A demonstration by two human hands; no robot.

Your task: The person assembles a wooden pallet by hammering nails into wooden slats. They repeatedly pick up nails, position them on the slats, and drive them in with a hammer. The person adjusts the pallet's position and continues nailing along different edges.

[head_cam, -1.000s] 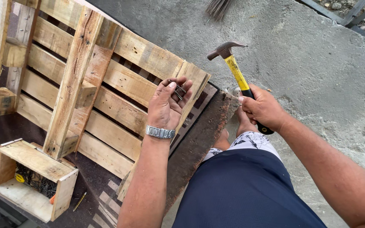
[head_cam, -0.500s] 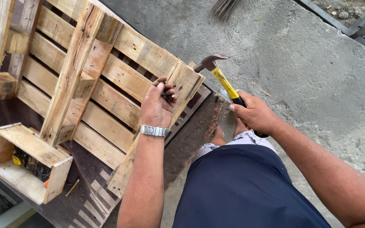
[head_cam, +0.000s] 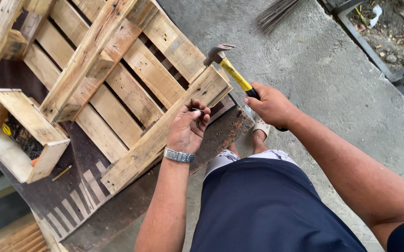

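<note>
Head: left hand [head_cam: 186, 129] pinches nails [head_cam: 196, 111], probably; right hand [head_cam: 271, 105] grips hammer [head_cam: 227, 65].

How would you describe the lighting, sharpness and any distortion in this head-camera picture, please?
Head view: soft, even daylight with no glare and only faint shadows under the pallet slats; the left hand, right hand and hammer look sharp, without motion blur; mild wide-angle stretching shows at the frame edges, notably on the right forearm.

one wooden pallet [head_cam: 132, 88], one hammer [head_cam: 227, 65], one wooden box [head_cam: 22, 133], one wristwatch [head_cam: 178, 155]
</note>
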